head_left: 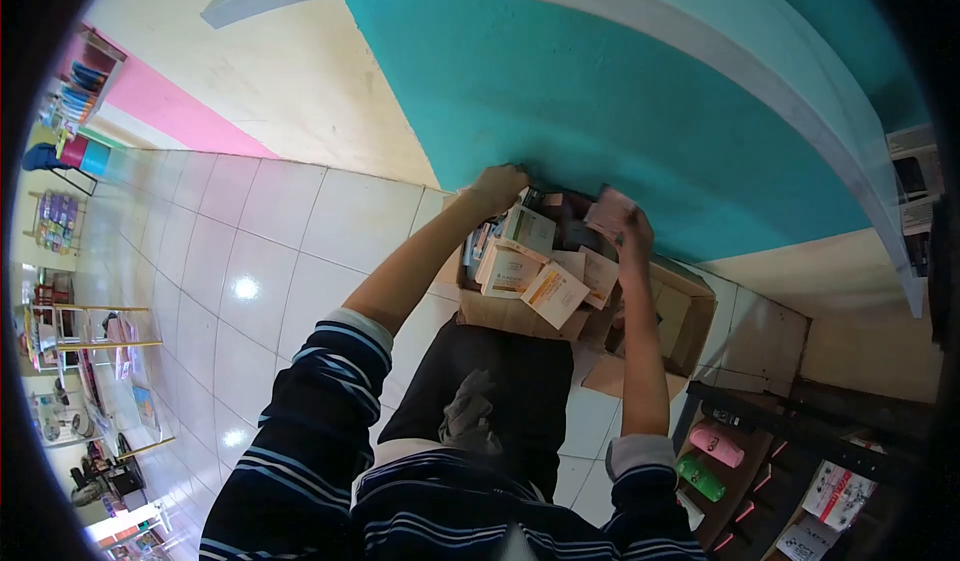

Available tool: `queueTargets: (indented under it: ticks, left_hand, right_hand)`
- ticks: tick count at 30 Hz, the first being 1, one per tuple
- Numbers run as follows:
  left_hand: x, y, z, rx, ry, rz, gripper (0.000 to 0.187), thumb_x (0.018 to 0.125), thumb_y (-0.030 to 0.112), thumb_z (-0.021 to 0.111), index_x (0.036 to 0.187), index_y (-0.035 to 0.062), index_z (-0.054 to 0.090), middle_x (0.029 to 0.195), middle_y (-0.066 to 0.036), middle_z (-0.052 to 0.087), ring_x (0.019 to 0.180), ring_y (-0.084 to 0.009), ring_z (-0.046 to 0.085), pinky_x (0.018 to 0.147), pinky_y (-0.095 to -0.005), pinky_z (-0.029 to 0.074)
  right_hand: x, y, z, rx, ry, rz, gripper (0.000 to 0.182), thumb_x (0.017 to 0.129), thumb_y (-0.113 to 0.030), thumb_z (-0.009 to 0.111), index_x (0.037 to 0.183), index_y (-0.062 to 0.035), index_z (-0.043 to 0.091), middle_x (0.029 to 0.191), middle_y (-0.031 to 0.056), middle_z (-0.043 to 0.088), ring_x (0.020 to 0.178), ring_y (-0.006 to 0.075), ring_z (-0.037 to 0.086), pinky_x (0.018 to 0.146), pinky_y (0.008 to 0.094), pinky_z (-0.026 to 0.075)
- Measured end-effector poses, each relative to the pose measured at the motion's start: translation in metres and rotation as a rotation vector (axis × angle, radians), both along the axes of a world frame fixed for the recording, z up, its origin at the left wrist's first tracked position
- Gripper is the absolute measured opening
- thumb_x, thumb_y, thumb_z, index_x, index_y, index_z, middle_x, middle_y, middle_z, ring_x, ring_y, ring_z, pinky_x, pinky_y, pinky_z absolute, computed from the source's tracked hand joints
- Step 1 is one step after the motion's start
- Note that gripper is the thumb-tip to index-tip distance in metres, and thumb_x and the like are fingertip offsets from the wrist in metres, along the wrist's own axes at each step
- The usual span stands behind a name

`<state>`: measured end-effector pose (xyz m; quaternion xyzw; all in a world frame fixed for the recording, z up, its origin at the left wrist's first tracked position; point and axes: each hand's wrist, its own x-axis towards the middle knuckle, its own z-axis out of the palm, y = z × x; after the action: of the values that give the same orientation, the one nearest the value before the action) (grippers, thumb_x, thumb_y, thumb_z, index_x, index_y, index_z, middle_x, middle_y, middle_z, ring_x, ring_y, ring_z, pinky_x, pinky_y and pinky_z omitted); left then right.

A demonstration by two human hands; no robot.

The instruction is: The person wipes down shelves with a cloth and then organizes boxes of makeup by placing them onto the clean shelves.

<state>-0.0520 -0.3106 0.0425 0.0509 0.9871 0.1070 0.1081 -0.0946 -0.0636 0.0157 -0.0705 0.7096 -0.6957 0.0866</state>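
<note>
My right hand (634, 243) grips a small pinkish box (609, 211) above the right part of an open cardboard carton (520, 315). My left hand (497, 189) is closed at the carton's far left corner; whatever its fingers hold is hidden. Several small product boxes fill the carton: a white and orange box (555, 295) leans over the near edge, a white and green box (528, 231) lies behind it, and another white box (510, 272) is beside them. Dark items sit at the back of the carton, too shaded to identify.
A second open carton (690, 316) adjoins on the right. The teal wall (560, 111) rises behind, with a pale curved shelf edge (700, 31) overhead. At lower right, a dark shelf (735, 451) bears a pink bottle (717, 445) and a green bottle (701, 477). White tiles (290, 261) spread leftward.
</note>
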Motion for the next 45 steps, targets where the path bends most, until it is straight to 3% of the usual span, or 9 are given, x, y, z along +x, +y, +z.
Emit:
queueTargets:
  ticks: [1,7,10,15,24,31,35,39,45]
  left_hand:
    - [0.0,0.0,-0.002,0.004,-0.007,-0.003,0.034,0.07,0.009,0.063,0.103,0.0106,0.058,0.107,-0.009,0.055,0.1,-0.0287,0.053,0.082,-0.0387,0.046]
    - [0.008,-0.008,0.0,-0.117,0.111,-0.089,0.028,0.067,0.004,0.065,0.094,0.0036,0.059,0.101,-0.013,0.053,0.099,-0.0293,0.052,0.08,-0.0373,0.047]
    - [0.036,-0.015,0.031,0.035,0.359,0.088,0.025,0.068,0.005,0.065,0.092,0.0031,0.059,0.1,-0.014,0.055,0.092,-0.0292,0.055,0.079,-0.0358,0.048]
    - [0.099,-0.027,0.06,1.12,0.313,0.642,0.028,0.081,0.016,0.061,0.1,-0.0017,0.05,0.094,-0.01,0.058,0.077,-0.021,0.062,0.066,-0.0299,0.052]
    - [0.17,0.063,0.131,1.626,0.051,0.691,0.031,0.089,0.025,0.051,0.11,0.0037,0.045,0.091,-0.012,0.061,0.082,-0.0186,0.062,0.066,-0.0282,0.054]
    - [0.187,0.12,0.154,1.638,0.075,0.538,0.033,0.089,0.02,0.051,0.115,0.0028,0.042,0.1,-0.013,0.057,0.09,-0.0187,0.06,0.068,-0.0293,0.053]
    - [0.2,0.133,0.161,1.634,0.168,0.451,0.032,0.088,0.013,0.053,0.115,0.0028,0.04,0.109,-0.012,0.053,0.094,-0.0166,0.056,0.069,-0.0276,0.051]
    - [0.198,0.139,0.173,1.613,0.174,0.398,0.031,0.087,0.009,0.053,0.114,0.0022,0.04,0.108,-0.011,0.053,0.093,-0.0158,0.056,0.068,-0.0259,0.05]
    - [0.191,0.149,0.189,1.556,0.25,0.3,0.029,0.085,0.006,0.054,0.111,0.0023,0.041,0.099,-0.009,0.057,0.086,-0.0138,0.058,0.065,-0.0243,0.05]
  right_hand:
    - [0.01,0.006,0.019,-0.384,-0.441,-0.118,0.042,0.089,-0.037,0.047,0.114,-0.0038,0.049,0.091,0.0074,0.057,0.077,0.0189,0.056,0.073,0.037,0.045]
    - [0.041,0.055,0.046,-0.999,-0.665,0.309,0.039,0.088,-0.031,0.049,0.118,-0.0055,0.045,0.093,0.0098,0.053,0.073,0.0167,0.051,0.065,0.0328,0.043]
    - [0.056,0.068,0.041,-0.857,-0.605,0.244,0.04,0.086,-0.029,0.051,0.118,-0.006,0.044,0.095,0.0094,0.056,0.072,0.016,0.054,0.063,0.0309,0.046]
    - [0.085,0.055,0.088,-0.891,-0.656,0.158,0.046,0.085,-0.029,0.051,0.123,-0.0044,0.042,0.109,0.0132,0.053,0.082,0.0201,0.054,0.069,0.0333,0.045]
    - [0.12,0.042,0.136,-0.813,-0.537,0.131,0.043,0.086,-0.026,0.051,0.121,-0.0024,0.043,0.112,0.0091,0.054,0.097,0.0194,0.054,0.081,0.0342,0.045]
    - [0.154,0.044,0.19,-0.553,-0.302,0.161,0.034,0.081,-0.017,0.059,0.11,-0.0019,0.051,0.102,0.0049,0.056,0.093,0.0129,0.055,0.069,0.026,0.048]
    - [0.165,0.067,0.224,-0.44,-0.091,0.15,0.039,0.074,-0.004,0.065,0.11,0.0,0.05,0.105,0.0089,0.054,0.096,0.0132,0.053,0.082,0.0265,0.044]
    - [0.156,0.135,0.288,-0.495,0.445,-0.2,0.047,0.071,-0.001,0.069,0.113,-0.0006,0.048,0.103,0.0056,0.053,0.092,0.0116,0.052,0.079,0.0228,0.044]
    - [0.088,0.233,0.375,-0.169,0.719,-0.461,0.038,0.08,-0.004,0.061,0.114,0.0003,0.046,0.104,0.007,0.052,0.094,0.0133,0.052,0.082,0.0238,0.043]
